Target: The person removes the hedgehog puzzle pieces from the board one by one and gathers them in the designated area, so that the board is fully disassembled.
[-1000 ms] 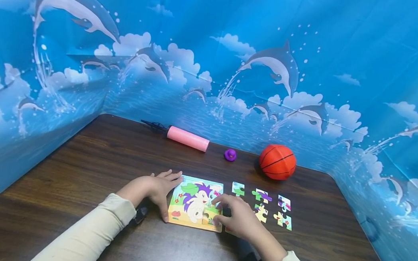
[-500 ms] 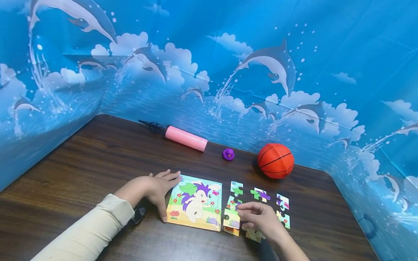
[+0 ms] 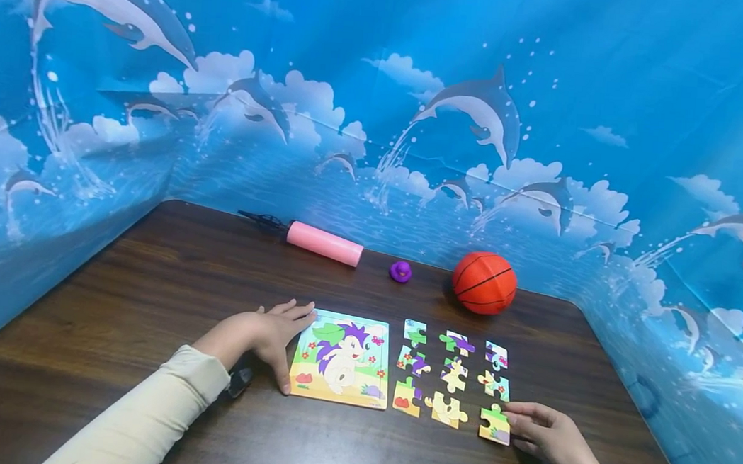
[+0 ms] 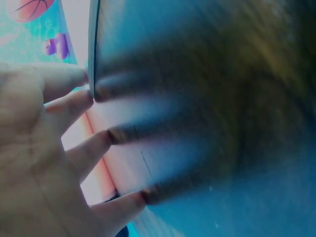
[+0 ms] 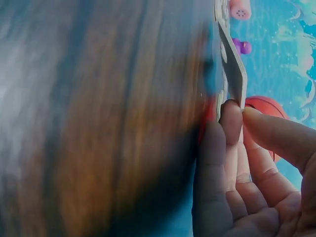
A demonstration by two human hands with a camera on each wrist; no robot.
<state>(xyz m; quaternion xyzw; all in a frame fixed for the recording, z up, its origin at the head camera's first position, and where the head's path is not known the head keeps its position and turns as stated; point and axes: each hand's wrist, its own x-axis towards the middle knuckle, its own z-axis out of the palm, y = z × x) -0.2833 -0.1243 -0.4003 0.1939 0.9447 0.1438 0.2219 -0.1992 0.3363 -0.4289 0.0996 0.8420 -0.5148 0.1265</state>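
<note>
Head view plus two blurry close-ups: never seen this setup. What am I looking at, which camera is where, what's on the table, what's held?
No robot: a person wears three cameras. The wide picture comes from the head; the close-ups come from each wrist. On the brown table lie a puzzle board, loose puzzle pieces in rows, a pink pump, a purple duck and an orange ball. The left hand rests flat against the board's left edge, fingers straight. The right hand pinches the nearest right puzzle piece; the right wrist view shows that piece tilted up between thumb and fingers.
</note>
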